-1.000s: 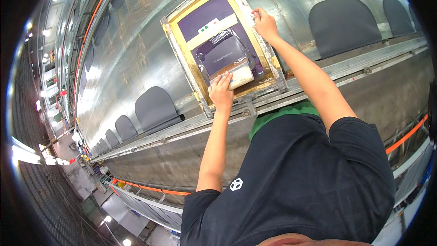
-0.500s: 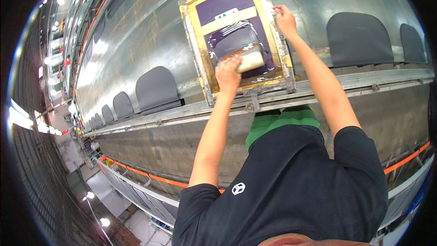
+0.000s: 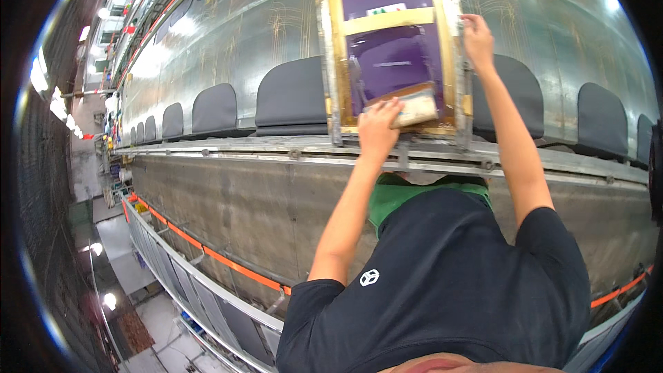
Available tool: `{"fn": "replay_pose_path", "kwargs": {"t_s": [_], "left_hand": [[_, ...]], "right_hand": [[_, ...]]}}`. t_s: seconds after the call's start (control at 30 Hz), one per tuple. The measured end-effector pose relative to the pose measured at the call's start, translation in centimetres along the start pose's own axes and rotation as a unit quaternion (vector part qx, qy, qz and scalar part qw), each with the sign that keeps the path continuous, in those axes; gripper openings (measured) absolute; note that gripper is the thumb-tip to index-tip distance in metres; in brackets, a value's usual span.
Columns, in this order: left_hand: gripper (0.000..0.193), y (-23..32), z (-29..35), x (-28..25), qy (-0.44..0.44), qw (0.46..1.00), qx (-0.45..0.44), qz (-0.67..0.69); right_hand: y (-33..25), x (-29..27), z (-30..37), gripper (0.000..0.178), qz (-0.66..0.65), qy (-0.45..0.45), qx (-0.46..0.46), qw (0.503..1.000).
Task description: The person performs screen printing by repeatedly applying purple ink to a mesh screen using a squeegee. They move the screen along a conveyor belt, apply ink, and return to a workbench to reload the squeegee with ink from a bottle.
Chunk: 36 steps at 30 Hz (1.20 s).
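A screen-printing frame (image 3: 324, 48) with worn metal sides and yellow tape spans the long metal table. Its mesh (image 3: 387, 72) looks purple and glossy, wet with ink in the near half. My left hand (image 3: 378, 126) is closed around one end of a squeegee (image 3: 416, 109), which has a pale handle and a brown blade edge. The squeegee lies slightly slanted inside the frame, close to its near end. At the frame's far right side, my right hand (image 3: 478, 45) is closed on the edge; its fingertips are partly hidden.
Dark grey rounded panels (image 3: 293, 97) lie in a row along the table (image 3: 235, 41), on both sides of the frame. A metal rail (image 3: 242, 147) with stops runs along the near edge. Behind me is a barrier with an orange strip (image 3: 228, 260).
The squeegee has come nearer to the frame's near end with my left hand. The frame appears farther right and more upright in view, and the grey panels have shifted too.
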<state>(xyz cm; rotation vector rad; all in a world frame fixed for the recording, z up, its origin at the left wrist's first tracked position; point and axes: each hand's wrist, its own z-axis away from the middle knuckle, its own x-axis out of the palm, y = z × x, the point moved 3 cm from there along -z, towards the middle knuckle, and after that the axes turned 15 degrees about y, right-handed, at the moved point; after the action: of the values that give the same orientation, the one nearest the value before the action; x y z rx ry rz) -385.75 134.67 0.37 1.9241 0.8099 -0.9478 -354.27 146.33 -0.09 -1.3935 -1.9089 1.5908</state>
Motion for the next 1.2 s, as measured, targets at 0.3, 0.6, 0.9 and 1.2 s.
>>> {"fn": "replay_pose_path", "kwargs": {"t_s": [0.3, 0.6, 0.9, 1.2], "left_hand": [[0.057, -20.9, -0.6, -7.2, -0.059, 0.998, 0.021, 0.012], [0.052, -24.4, 0.3, -10.8, -0.032, 0.998, 0.046, -0.024], [0.051, -25.1, -5.1, -7.4, -0.049, 0.986, 0.125, -0.098], [0.045, -28.3, -15.2, -4.4, -0.042, 0.998, 0.057, 0.001]], "right_hand": [[-4.4, 18.5, 13.9, 0.022, -0.093, 0.025, 0.107, 0.99], [-6.7, 20.2, 15.6, 0.016, -0.083, 0.008, 0.184, 0.979], [-5.7, 20.0, 14.3, 0.022, 0.005, -0.016, 0.159, 0.987], [-5.7, 19.7, 14.3, 0.02, 0.037, -0.031, 0.169, 0.984]]}}
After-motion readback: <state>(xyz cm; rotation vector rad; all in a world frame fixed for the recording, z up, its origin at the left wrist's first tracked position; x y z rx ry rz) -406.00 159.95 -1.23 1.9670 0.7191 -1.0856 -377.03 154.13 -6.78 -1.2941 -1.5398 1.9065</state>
